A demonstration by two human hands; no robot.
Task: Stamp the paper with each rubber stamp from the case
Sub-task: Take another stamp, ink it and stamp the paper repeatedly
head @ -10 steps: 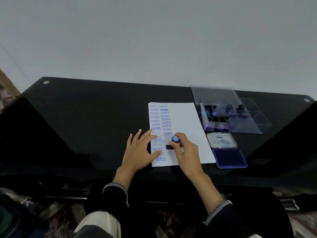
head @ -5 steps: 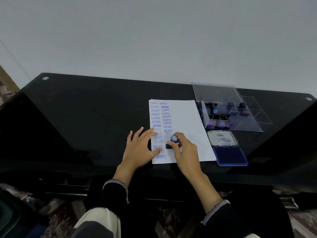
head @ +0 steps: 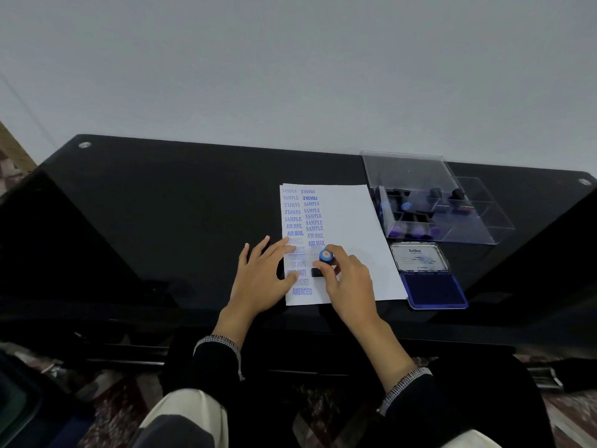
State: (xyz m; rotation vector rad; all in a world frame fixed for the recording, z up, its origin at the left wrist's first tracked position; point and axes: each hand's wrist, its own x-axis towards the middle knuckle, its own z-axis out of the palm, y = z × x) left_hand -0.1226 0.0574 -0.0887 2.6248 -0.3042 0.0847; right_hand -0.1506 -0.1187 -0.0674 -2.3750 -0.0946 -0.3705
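The black glass surface [head: 161, 221] carries the paper [head: 352, 240], which lies with its long axis running away from the person; two columns of blue imprints fill its left part. The clear case [head: 420, 195] stands open beyond and to the right of the right-hand fingers, with further stamps in its compartments, and the blue ink pad [head: 433, 286] lies open just to their right, touching or nearly touching the paper edge. The left hand [head: 261, 279] lies flat, fingers straight and spread, pressing the left margin of the paper. The right hand [head: 349, 286] grips the rubber stamp [head: 324, 260]: its fingers are curled round the blue-capped handle, and the dark base appears seated on the paper directly below the fingertips, its long axis crosswise, parallel to the printed lines. Judgement: an imprint is being made in the second column; the next move is a straight lift, then a carry rightward toward the case, for which the right hand is the nearer.
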